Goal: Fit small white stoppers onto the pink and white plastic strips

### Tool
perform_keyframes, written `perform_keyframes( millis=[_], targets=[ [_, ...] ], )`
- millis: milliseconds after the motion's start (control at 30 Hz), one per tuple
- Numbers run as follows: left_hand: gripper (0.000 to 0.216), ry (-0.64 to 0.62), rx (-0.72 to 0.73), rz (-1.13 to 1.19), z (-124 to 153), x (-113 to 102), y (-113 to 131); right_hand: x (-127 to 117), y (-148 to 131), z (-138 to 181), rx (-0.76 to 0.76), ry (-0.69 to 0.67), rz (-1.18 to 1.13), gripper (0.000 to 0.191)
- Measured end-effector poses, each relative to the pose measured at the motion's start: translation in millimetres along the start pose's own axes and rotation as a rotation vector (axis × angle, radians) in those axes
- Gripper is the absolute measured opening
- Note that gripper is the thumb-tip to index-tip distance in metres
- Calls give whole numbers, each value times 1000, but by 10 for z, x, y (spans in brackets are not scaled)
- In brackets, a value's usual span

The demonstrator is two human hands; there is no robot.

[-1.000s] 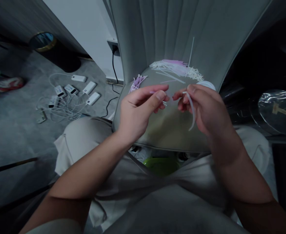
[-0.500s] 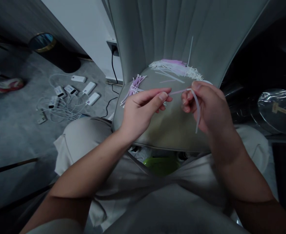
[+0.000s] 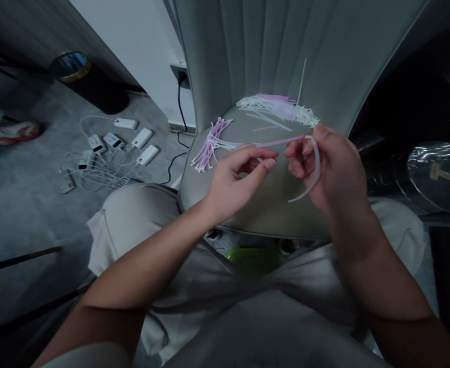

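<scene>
My right hand (image 3: 334,161) pinches a thin, flexible strip at a bend between thumb and forefinger. The strip's pink length (image 3: 282,141) points left, while its whitish length (image 3: 317,166) curls down below the fingers. My left hand (image 3: 238,176) is just left of it, thumb and forefinger slightly apart, with the pink end passing close behind the forefinger. Beyond the left hand lies a bundle of purple and white strips (image 3: 209,143) with small white ends. Farther back on the grey chair seat (image 3: 271,214) is a larger pile of white and purple strips (image 3: 278,106).
One white strip (image 3: 301,82) leans against the chair back (image 3: 248,46). On the floor at left are several white devices (image 3: 142,138) with tangled cables. A dark bin (image 3: 94,87) stands behind them. Something green (image 3: 253,260) shows under the seat, and a shiny round container (image 3: 440,174) is at right.
My left thumb and forefinger have parted and let go of the pink end. The whitish length now curls further left. The right hand has barely moved.
</scene>
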State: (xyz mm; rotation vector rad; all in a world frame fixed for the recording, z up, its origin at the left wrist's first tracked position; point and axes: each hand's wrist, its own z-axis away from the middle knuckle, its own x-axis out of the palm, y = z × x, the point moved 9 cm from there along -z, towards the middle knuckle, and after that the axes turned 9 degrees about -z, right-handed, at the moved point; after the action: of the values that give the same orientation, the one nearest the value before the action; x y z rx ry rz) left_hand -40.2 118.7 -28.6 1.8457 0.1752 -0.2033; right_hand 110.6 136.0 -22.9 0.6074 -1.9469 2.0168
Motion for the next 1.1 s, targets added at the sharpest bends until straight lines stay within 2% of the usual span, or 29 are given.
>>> perform_keyframes(
  millis=[167,333,567,933,1100],
  targets=[
    [16,73,218,-132,54,-60,191,42,-31,58,-58,-4,49,32],
    [18,111,285,-192,59,-110,245,80,-82,86,-146,-1,134,32],
    [9,136,414,-303,96,-108,383,113,-69,141,-174,27,241,28],
    [6,208,462,-444,137,-140,410,157,-96,219,-180,-6,330,24],
    [4,263,456,-471,130,-167,385,205,-139,269,-300,-39,426,20]
  ],
)
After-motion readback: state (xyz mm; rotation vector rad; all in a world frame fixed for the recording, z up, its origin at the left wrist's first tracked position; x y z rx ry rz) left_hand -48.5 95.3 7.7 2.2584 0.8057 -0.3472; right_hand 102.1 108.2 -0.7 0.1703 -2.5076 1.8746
